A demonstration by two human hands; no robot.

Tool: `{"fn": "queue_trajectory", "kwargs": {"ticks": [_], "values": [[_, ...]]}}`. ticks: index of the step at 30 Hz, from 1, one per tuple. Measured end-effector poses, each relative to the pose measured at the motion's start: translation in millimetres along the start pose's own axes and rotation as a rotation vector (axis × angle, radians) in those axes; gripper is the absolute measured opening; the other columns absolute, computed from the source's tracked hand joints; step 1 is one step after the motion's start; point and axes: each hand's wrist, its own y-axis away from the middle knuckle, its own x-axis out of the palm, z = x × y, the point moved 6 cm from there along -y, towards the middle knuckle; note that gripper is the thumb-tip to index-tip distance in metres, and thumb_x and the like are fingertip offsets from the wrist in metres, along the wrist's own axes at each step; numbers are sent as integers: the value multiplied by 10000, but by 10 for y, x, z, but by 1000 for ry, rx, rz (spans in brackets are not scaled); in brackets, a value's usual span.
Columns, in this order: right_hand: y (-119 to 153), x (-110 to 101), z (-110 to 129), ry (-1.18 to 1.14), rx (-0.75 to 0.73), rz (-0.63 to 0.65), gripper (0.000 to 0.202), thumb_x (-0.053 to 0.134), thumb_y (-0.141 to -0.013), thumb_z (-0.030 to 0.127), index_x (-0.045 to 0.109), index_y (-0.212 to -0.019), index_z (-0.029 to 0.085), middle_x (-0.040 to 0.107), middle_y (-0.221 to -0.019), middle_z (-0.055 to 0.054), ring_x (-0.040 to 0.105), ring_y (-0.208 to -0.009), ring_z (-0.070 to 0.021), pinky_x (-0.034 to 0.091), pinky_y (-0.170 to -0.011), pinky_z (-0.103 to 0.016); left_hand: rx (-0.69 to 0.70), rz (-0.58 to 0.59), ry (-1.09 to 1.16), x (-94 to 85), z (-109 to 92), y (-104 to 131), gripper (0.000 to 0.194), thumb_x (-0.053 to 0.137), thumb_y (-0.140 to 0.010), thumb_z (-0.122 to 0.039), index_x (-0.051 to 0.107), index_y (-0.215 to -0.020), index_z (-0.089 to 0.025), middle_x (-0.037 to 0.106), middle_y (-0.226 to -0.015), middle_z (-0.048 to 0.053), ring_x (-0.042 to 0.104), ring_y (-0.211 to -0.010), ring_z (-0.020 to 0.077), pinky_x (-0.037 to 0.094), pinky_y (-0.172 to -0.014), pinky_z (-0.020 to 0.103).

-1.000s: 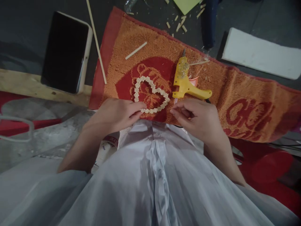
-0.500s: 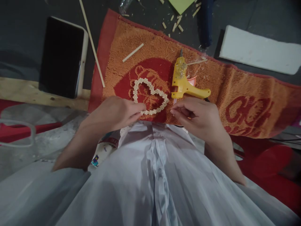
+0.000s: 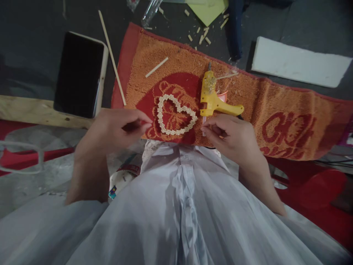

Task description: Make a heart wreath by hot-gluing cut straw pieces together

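Observation:
A heart-shaped outline (image 3: 162,129) built from small pale pieces lies flat on an orange and red towel (image 3: 248,86). To its left is my left hand (image 3: 110,130), thumb and forefinger brought together just off the heart's edge; anything between the tips is too small to make out. On the other side, my right hand (image 3: 233,134) is closed in a pinch at the clear glue stick (image 3: 204,120) sticking out of a yellow hot glue gun (image 3: 209,95). Whether those fingertips grip the stick or some tiny piece is hidden. The gun lies on its side, nozzle pointing away from me.
A thin wooden stick (image 3: 111,57) lies beside a dark-screened tablet (image 3: 78,73) at left. A shorter stick (image 3: 156,67) rests on the towel. Beyond are cut stick bits (image 3: 204,36), a yellow-green paper (image 3: 209,11), a dark blue object (image 3: 235,29) and a white block (image 3: 298,60).
My left hand has let go of the heart outline's lower left edge and drawn back to the left. My right hand stays by the glue stick. The view has shifted slightly.

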Motion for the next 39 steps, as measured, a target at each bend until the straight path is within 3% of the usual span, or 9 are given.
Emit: {"fn": "queue_trajectory", "kwargs": {"ticks": [5,9,13,15,19,22,26,34,39], "values": [[23,22,17,93,25,-44,213,503,-910,316,677,-833,219,718,-830,-49,640,-745,-179,442,-653,-292,-118,-173,-67,-119,166,68,211,649,-829,-395,652,-709,-222,594,-552,-36,471,-498,82,310,-480,248],[32,66,33,156,32,-62,201,525,-895,307,680,-814,208,720,-824,-53,641,-757,-191,419,-633,-290,-143,-195,-163,-121,177,61,365,608,-848,-437,528,-570,-215,446,-483,-43,376,-480,88,278,-486,270],[35,118,73,233,52,-27,164,549,-880,286,683,-861,193,712,-836,-46,638,-763,-185,399,-629,-283,-227,-181,-181,-121,212,20,341,570,-863,-436,541,-600,-220,419,-484,-42,359,-480,102,274,-502,282],[38,127,105,308,61,-25,204,588,-861,328,684,-972,186,712,-911,-59,644,-827,-207,396,-636,-290,-225,-161,-168,-108,212,-19,320,553,-867,-440,576,-635,-220,433,-483,-41,372,-475,104,276,-505,280],[38,150,171,473,83,-14,510,672,-796,467,619,-1201,161,681,-1078,-105,643,-897,-254,403,-642,-312,-193,-97,-128,-43,192,-129,282,497,-889,-429,685,-826,-229,599,-582,-9,515,-539,128,339,-550,261],[26,192,212,540,112,29,588,685,-773,525,593,-1230,167,658,-1141,-119,646,-875,-259,397,-617,-318,-163,-49,-60,13,136,-226,301,468,-906,-382,693,-1026,-221,711,-779,29,619,-677,155,411,-629,255],[-2,252,263,582,159,84,549,674,-779,534,591,-1187,176,665,-1115,-127,659,-823,-256,367,-556,-316,-138,1,-64,77,45,-353,314,504,-896,-340,674,-1130,-216,732,-912,42,633,-757,161,441,-710,263],[-64,307,299,569,226,122,395,612,-837,480,599,-1062,156,696,-1022,-134,686,-805,-272,390,-548,-320,-92,43,-108,186,-34,-537,256,553,-881,-379,698,-981,-194,697,-811,39,593,-717,166,399,-659,274],[-72,309,297,533,236,134,376,607,-838,451,599,-1059,148,697,-1043,-152,684,-843,-278,424,-588,-318,-127,-16,-107,200,-64,-539,146,640,-806,-310,659,-868,-178,680,-837,45,588,-734,164,404,-667,280]]}}
